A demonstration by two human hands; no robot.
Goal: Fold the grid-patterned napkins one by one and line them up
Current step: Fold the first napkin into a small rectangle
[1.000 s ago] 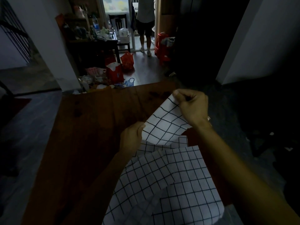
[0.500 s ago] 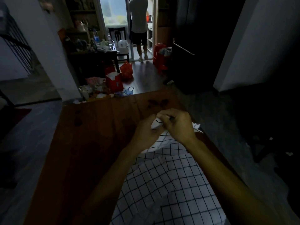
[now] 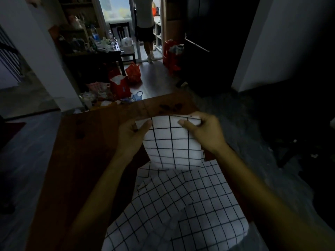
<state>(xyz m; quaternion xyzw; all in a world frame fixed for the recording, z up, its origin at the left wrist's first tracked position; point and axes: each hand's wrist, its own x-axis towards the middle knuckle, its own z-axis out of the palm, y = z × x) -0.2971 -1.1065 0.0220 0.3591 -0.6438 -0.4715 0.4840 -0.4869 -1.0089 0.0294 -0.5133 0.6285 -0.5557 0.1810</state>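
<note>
Now we hold one napkin up off the table, near its far right corner, the cloth hanging down from its top edge with the black grid facing us. Our left hand pinches the top left corner, thumb on the near face, fingers curled behind. Our right hand pinches the top right corner the same way, thumb pressed flat on the cloth. The lower edge of the held napkin hangs just over the pile of napkins, which lies rumpled along the table's right edge, reaching toward the near right corner; whether the two touch we cannot tell. The sheets in the pile overlap at odd angles.

Left half of the wooden table is dark brown, with dark stains near the far edge. Beyond the far edge, red bags and clutter sit on the floor. A person stands in the lit doorway further back. Room is dim throughout.
</note>
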